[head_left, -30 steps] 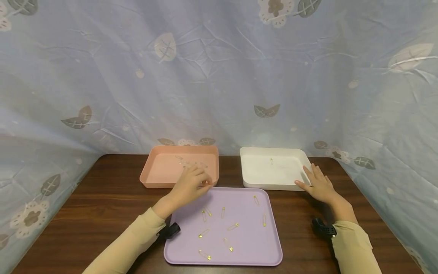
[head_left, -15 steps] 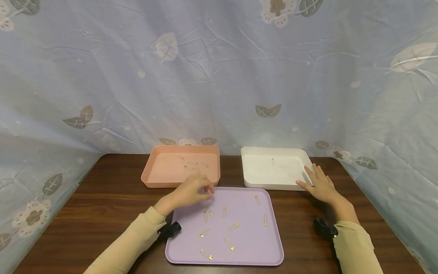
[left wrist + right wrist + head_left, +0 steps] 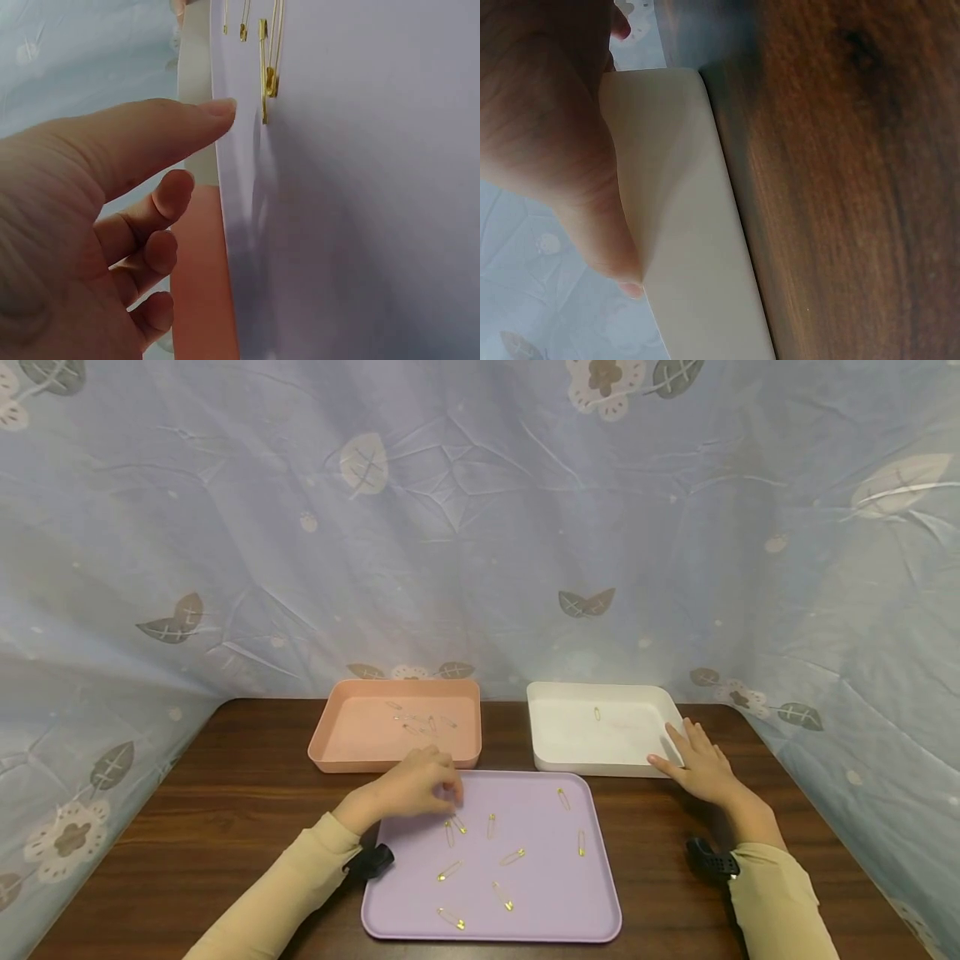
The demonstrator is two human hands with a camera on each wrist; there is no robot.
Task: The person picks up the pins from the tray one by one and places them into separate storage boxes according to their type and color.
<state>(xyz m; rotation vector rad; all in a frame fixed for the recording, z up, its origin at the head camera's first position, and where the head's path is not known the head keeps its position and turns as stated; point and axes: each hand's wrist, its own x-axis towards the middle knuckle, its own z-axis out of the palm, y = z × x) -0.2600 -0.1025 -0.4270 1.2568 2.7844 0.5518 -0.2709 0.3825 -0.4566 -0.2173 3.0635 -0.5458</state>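
Eight safety pins point(image 3: 480, 860) are left on the purple tray point(image 3: 570, 893). A few pins lie in the pink tray point(image 3: 352, 731), one in the white tray point(image 3: 637, 727). Left hand point(image 3: 416, 785), fingers loosely curled, nothing pinched, hovers over the nearest pair. Right hand point(image 3: 701, 768), fingers straight, rests against the white tray.

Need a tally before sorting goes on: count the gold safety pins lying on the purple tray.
8 on the purple tray: a crossed pair by the left hand, one mid-tray, two on the right, three toward the near edge. The hand may hide more.
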